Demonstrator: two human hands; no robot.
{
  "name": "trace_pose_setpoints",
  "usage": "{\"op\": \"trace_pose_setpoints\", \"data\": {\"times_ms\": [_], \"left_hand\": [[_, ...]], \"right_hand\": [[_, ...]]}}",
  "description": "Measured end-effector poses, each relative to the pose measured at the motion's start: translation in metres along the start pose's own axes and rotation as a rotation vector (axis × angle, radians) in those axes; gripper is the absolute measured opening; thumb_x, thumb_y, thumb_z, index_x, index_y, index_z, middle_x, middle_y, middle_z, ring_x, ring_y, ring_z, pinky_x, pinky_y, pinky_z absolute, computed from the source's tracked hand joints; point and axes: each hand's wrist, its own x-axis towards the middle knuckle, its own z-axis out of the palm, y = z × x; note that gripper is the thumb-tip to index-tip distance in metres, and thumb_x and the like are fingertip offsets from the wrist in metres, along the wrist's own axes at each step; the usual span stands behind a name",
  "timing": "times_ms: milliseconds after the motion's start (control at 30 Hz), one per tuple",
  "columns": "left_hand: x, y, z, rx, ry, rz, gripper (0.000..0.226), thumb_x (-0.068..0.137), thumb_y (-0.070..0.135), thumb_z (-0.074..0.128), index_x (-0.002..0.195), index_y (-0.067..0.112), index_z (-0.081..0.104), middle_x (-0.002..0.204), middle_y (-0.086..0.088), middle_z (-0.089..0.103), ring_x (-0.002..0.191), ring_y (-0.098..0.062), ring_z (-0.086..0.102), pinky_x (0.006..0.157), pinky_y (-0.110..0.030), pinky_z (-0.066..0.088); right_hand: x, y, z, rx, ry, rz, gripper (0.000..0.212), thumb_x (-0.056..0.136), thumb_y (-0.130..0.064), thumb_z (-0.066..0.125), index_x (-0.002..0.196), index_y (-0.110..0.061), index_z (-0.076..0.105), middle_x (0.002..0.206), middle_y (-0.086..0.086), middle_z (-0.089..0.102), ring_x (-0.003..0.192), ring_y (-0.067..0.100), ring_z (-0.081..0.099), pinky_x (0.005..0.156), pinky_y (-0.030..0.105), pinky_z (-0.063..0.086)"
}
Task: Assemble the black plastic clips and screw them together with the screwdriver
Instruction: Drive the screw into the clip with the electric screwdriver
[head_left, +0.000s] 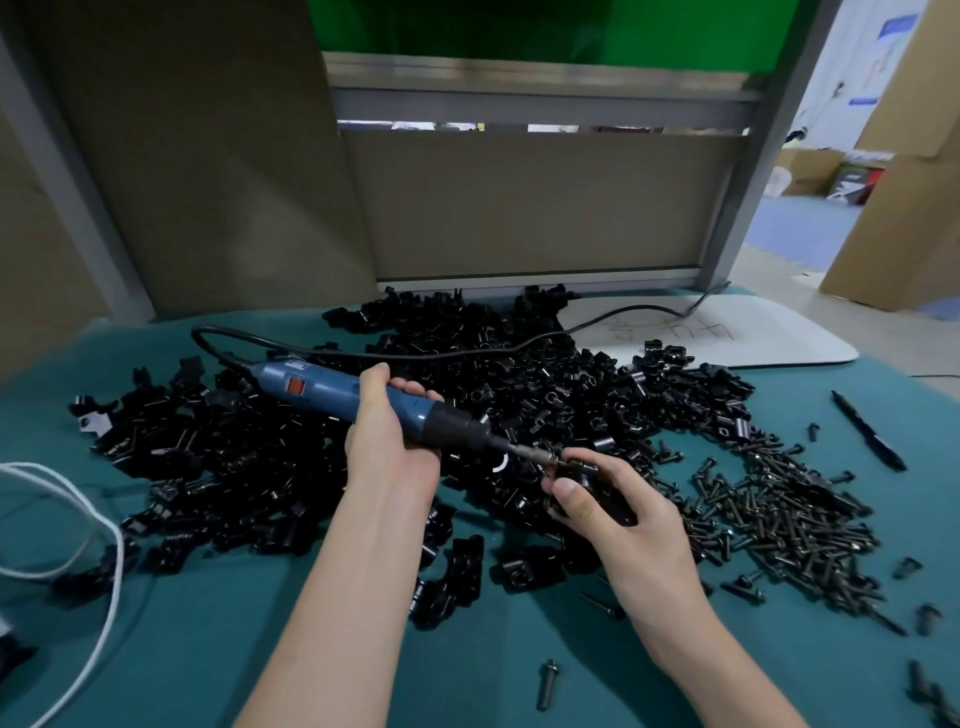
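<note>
Screwdriver being gripped by left hand, bit being held against one clip.
Clip being pinched by curled right hand above loose clip pile; screw heap to its right, uncounted.

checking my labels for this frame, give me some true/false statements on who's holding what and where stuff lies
1. The left hand grips the blue electric screwdriver. True.
2. The right hand is empty. False: it holds a black clip at the tip of the screwdriver's bit.
3. The loose screws lie right of the clip pile. True.
4. The black pen lies left of the clip pile. False: it lies at the far right, on the teal cloth.
5. The screwdriver is cordless. False: a black cable runs from its rear end.
</note>
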Motion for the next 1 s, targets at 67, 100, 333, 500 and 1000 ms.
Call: {"op": "trace_pose_setpoints", "data": {"times_ms": [67,100,333,500,1000], "left_hand": [[-0.001,0.000,-0.001,0.000,0.008,-0.007,0.017,0.090,0.012,0.070,0.089,0.014,0.053,0.054,0.006,0.056,0.043,-0.008,0.054,0.055,-0.025,0.054],[-0.001,-0.001,-0.001,0.001,0.009,-0.007,0.018,0.090,0.011,0.070,0.089,0.015,0.052,0.054,0.005,0.056,0.043,-0.008,0.054,0.055,-0.025,0.054],[-0.003,-0.006,0.001,0.007,0.004,-0.007,0.018,0.089,0.010,0.069,0.092,0.015,0.052,0.054,0.005,0.056,0.044,-0.008,0.054,0.057,-0.026,0.054],[-0.002,-0.006,-0.001,0.005,-0.008,-0.002,0.018,0.090,0.010,0.069,0.094,0.015,0.053,0.055,0.005,0.058,0.046,-0.008,0.056,0.057,-0.026,0.054],[-0.003,-0.011,0.001,0.017,0.019,0.004,0.016,0.088,0.012,0.071,0.089,0.011,0.056,0.063,0.003,0.062,0.053,-0.010,0.062,0.062,-0.027,0.058]], "right_hand": [[0.000,0.000,0.000,-0.037,-0.006,0.003,0.045,0.073,-0.068,0.072,0.115,-0.052,0.069,0.109,-0.013,0.076,0.113,0.012,0.068,0.100,0.034,0.051],[0.000,0.000,0.000,-0.058,-0.006,0.001,0.043,0.071,-0.067,0.072,0.112,-0.054,0.069,0.104,-0.015,0.076,0.105,0.009,0.069,0.091,0.023,0.052],[-0.001,-0.006,-0.001,-0.032,-0.003,0.013,0.033,0.074,-0.057,0.074,0.107,-0.054,0.069,0.104,-0.010,0.079,0.102,0.010,0.074,0.105,0.044,0.051],[-0.002,-0.008,0.001,-0.073,-0.005,0.018,0.030,0.077,-0.055,0.073,0.107,-0.058,0.068,0.105,-0.015,0.078,0.103,0.005,0.072,0.106,0.039,0.051],[-0.001,-0.002,-0.003,0.096,-0.050,0.029,0.035,0.079,-0.052,0.075,0.113,-0.046,0.073,0.112,-0.006,0.078,0.104,0.015,0.075,0.100,0.035,0.057]]}}
